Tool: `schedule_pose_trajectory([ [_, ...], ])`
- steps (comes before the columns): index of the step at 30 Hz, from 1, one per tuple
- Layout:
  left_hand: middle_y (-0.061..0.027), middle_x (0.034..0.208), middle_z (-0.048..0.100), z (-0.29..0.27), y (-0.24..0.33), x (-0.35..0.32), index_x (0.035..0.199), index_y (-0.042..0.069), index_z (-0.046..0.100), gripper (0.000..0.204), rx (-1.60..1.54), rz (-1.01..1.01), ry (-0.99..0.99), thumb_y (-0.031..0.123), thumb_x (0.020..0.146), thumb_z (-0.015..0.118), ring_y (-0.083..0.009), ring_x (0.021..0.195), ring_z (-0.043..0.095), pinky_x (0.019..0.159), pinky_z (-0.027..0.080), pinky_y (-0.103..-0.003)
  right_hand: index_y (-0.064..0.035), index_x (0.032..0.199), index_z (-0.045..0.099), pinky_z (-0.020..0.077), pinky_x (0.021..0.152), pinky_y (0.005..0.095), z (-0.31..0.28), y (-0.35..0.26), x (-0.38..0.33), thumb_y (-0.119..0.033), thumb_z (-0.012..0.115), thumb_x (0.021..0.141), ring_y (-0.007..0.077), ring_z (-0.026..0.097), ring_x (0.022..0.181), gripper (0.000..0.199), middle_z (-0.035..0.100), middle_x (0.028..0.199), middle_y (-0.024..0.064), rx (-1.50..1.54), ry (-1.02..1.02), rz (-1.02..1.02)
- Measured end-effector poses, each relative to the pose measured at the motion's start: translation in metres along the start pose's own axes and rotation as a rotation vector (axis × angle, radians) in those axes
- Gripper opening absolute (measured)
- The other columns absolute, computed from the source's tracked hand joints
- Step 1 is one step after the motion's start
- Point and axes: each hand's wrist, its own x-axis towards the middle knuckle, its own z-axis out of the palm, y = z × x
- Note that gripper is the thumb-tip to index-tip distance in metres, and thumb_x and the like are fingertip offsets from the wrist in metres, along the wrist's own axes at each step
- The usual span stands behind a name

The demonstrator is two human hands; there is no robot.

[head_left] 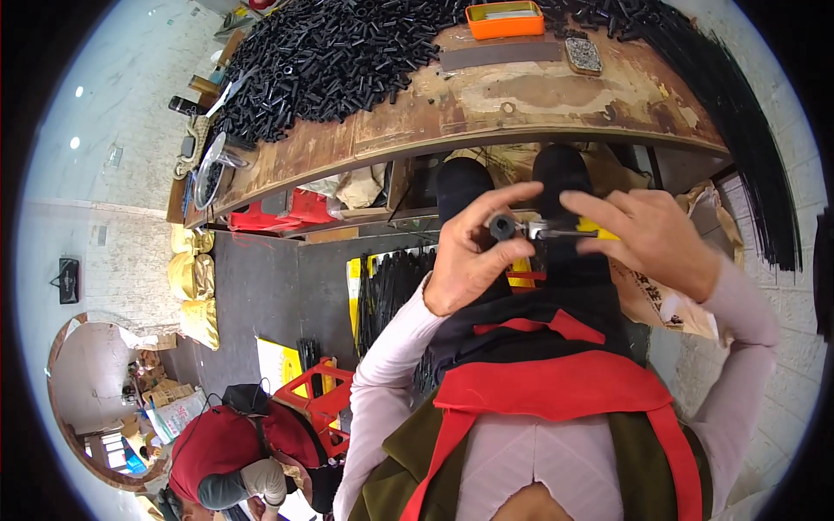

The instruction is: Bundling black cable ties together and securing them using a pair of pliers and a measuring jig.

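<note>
The left hand [469, 252] has its fingers pinched on one short black rubber tube [502, 227], held in front of the chest, near the edge of the rusty brown worktop [521, 104]; the right hand [651, 234] has its fingers clamped round one yellow-handled metal tool [556, 229], its tip touching the tube, its handle mostly hidden by the palm; far on the worktop lie a heap of black tube pieces [330, 61], too many to count, one orange plastic tray [504, 19] and, far right, a bundle of long black rods [747, 122], cut off by the rim.
</note>
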Motion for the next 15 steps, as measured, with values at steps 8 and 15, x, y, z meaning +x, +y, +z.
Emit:
schedule_pose_trajectory([
  [8, -0.0026, 0.103, 0.066, 0.013, 0.003, 0.008, 0.127, 0.000, 0.061, 0.057, 0.044, 0.008, -0.010, 0.039, 0.087, 0.073, -0.0077, 0.079, 0.052, 0.073, 0.043, -0.023, 0.0017, 0.126, 0.046, 0.0413, 0.060, 0.0254, -0.002, -0.027, -0.013, -0.012, 0.078, 0.077, 0.0095, 0.049, 0.064, 0.060, 0.052, 0.074, 0.0023, 0.817, -0.245, 0.566],
  [15, -0.0005, 0.102, 0.064, -0.002, 0.006, 0.019, 0.131, 0.003, 0.059, 0.048, -0.035, -0.086, -0.074, 0.027, 0.091, 0.070, -0.0071, 0.089, 0.053, 0.083, 0.045, -0.023, 0.0026, 0.117, 0.047, 0.0488, 0.060, 0.0340, -0.011, -0.008, -0.007, -0.008, 0.063, 0.085, 0.0286, 0.064, 0.066, 0.037, 0.061, 0.078, 0.0131, 0.701, -0.275, 0.478],
])
